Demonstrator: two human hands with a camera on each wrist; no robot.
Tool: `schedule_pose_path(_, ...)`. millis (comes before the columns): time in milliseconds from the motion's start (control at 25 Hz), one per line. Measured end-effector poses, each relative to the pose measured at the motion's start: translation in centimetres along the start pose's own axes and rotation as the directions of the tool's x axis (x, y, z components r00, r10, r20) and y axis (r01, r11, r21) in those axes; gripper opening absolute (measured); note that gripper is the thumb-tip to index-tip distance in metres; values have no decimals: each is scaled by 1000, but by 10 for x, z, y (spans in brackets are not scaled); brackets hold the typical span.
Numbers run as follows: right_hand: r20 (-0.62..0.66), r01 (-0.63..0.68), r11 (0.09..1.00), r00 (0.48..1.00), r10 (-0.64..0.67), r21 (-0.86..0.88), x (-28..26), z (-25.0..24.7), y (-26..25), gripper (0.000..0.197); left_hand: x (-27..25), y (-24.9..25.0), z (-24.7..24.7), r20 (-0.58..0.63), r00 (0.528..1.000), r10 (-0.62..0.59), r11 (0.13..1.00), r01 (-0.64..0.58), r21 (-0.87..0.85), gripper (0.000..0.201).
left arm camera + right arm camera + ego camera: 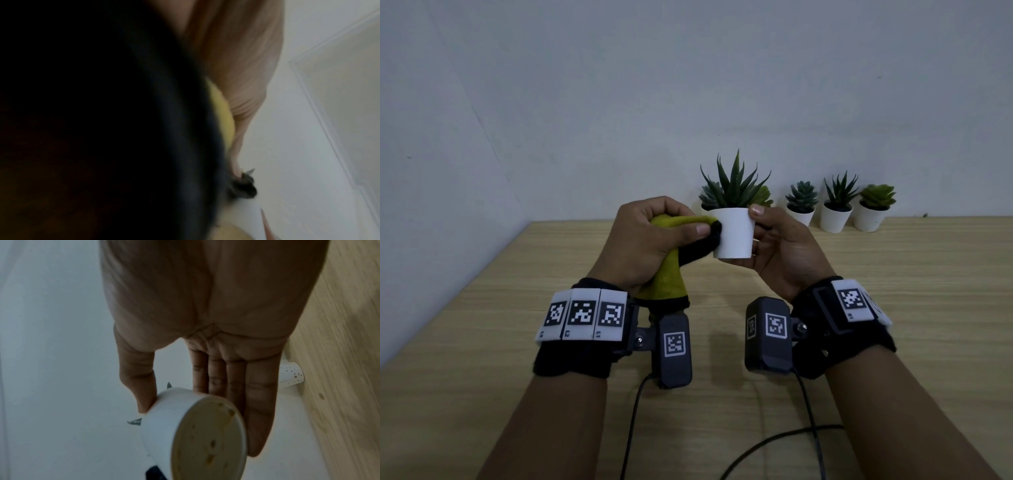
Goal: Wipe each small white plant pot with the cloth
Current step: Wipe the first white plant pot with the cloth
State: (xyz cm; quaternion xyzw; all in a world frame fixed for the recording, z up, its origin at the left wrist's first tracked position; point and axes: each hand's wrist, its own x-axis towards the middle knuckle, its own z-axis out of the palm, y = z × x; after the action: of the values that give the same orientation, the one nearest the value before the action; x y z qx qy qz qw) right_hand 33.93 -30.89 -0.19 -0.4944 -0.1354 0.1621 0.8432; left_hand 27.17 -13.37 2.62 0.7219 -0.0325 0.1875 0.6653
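A light wood-grain table (893, 308) runs back to a pale wall. Along its far edge, toward one o'clock, three small white pots (835, 217) with green succulents stand upright in a row, close together. Another pot (707, 207) with a plant stands at twelve o'clock, mostly hidden. Black cables (767, 442) trail over the near edge at six o'clock.

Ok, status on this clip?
Left hand grips cloth against pot. Right hand holds pot off table. Nothing in the way.
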Motion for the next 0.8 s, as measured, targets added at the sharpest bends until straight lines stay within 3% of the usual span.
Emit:
schedule_pose_path(80,5,5,1000,1000,-5,3,-1,1,-1,54,1,1,0,-38,999,-7,998,4,-61,17)
schedule_pose_path(240,-11,29,999,1000,-28,25,0,1,0,38,-3,2,1,135,991,-10,988,-10,152,18)
schedule_pose_path(400,6,-1,1000,1000,1,-9,-2,3,-1,48,-1,3,0,-21,1000,-22,995,20,-94,16)
schedule_pose_path(560,-12,23,999,1000,-23,22,-2,4,-1,51,-2,2,-2,104,994,-24,995,14,94,16)
schedule_pose_path(720,2,0,1000,1000,0,5,-2,7,0,58,0,3,-4,-26,999,-30,994,27,-102,20)
schedule_pose_path(800,13,3,1000,1000,-3,5,-3,8,0,53,0,3,-4,19,999,-30,998,31,-58,18)
